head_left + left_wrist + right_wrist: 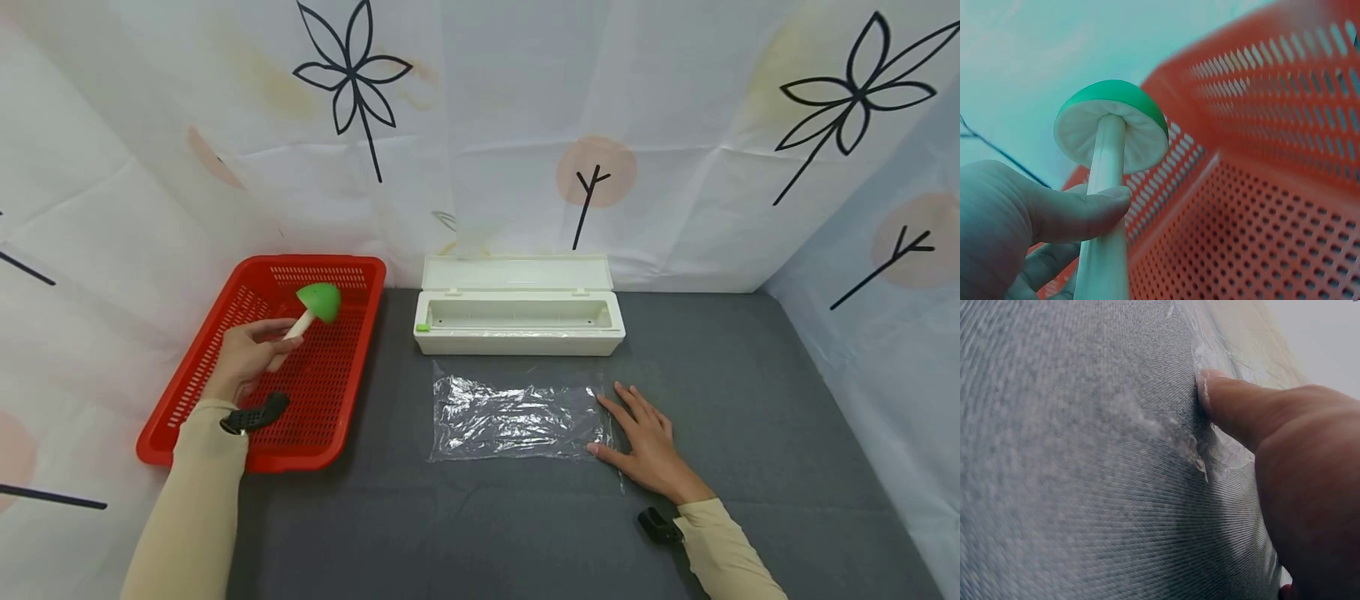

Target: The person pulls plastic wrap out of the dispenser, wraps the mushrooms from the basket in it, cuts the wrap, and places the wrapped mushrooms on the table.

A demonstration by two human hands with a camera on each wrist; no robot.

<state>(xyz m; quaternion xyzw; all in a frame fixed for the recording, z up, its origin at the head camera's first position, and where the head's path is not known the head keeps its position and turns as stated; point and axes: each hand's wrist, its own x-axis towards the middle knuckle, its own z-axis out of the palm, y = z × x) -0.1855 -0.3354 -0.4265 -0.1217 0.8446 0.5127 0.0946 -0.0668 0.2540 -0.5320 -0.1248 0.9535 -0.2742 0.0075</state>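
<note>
My left hand (251, 354) pinches the pale stem of a toy mushroom (322, 302) between thumb and fingers, over the red basket (341, 454). In the left wrist view the mushroom's green cap (1113, 94) tops the stem, with its ribbed white underside showing. A sheet of clear plastic film (517, 417) lies flat and wrinkled on the dark grey cloth. With fingers spread, my right hand (648, 446) rests on the film's right edge. Its thumb (1235, 403) touches the film's border in the right wrist view, where a twisted strip of film sticks out.
Behind the film stands a white cling film dispenser box (517, 343) with its lid (517, 273) raised and a small green tab (423, 327) at its left end. The red basket has perforated walls and floor. A patterned white curtain (495, 100) hangs behind and on both sides.
</note>
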